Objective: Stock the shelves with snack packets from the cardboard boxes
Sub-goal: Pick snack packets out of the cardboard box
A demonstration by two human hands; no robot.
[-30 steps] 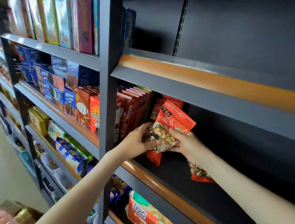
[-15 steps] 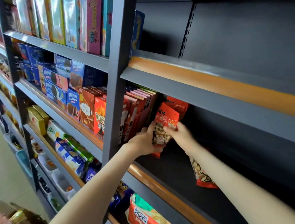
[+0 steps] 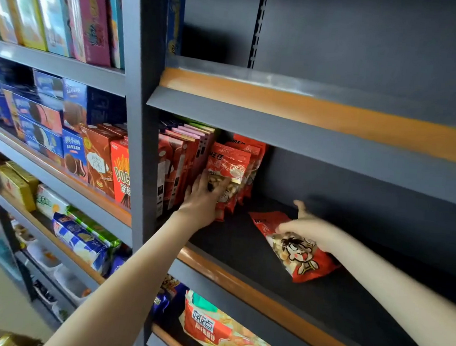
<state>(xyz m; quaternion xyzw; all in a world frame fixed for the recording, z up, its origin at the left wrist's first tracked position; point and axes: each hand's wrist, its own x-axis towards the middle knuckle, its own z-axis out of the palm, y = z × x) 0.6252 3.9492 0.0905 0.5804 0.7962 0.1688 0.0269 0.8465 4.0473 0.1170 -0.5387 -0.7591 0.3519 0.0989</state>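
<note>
An upright packet [image 3: 229,164] is pressed by the flat left hand [image 3: 205,198]; right of it, a lying packet [image 3: 296,256] is clutched by the right hand [image 3: 308,228].

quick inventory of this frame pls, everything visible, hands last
upright packets: several, red, standing on middle shelf, right bay, beside slim boxes
lying packet: one, red with cartoon face, flat on same shelf, further right
slim boxes: a row, red and pink, left of upright packets
Pocky box: one, red, left bay
biscuit boxes: a stack, blue, left bay
tall boxes: a row, pastel, top left shelf
snack bag: one, orange-red, shelf below
shelving: dark grey, orange edge strips
left hand: presses the front of the upright packets
right hand: grips the lying packet
</note>
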